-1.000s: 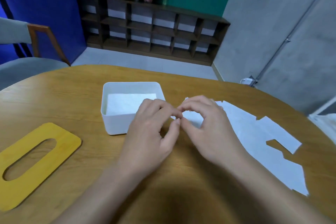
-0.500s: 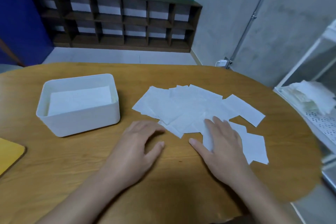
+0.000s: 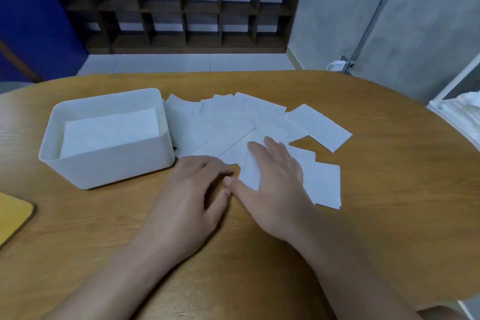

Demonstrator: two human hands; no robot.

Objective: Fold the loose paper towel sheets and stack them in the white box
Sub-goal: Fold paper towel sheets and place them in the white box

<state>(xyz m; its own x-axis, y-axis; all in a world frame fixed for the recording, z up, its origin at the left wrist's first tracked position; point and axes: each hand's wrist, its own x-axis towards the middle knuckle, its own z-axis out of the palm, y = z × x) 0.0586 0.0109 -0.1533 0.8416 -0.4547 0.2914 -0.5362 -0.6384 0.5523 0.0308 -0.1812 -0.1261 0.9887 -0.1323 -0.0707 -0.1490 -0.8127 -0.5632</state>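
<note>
The loose paper towel sheets (image 3: 233,122) are thin white rectangles, fanned out and overlapping one another on the wooden worktop (image 3: 376,189), just right of the white box (image 3: 114,163). The leftmost sheets reach up to the box's right wall, and whether they touch it cannot be told. One rectangle sticks out to the far right of the spread, and another lies apart at the near right, its edge under the right hand (image 3: 272,176).

The right hand lies flat on the near sheets, its grip spread: the fingers are straight and pointing away from the person, the thumb stretched out to the left along the worktop. The left hand (image 3: 192,197) rests just beside it on bare wood, fingers loosely curled with the tips at the near edge of the fan; its thumb tip meets the right thumb tip. Whether the left grip pinches a sheet cannot be told.

The white box is an open rectangular tub with rounded corners. Inside it lies a stack of folded white towels (image 3: 109,132), flat and filling most of the floor, its top well below the rim.

A yellow board (image 3: 13,218) shows at the worktop's left edge.
</note>
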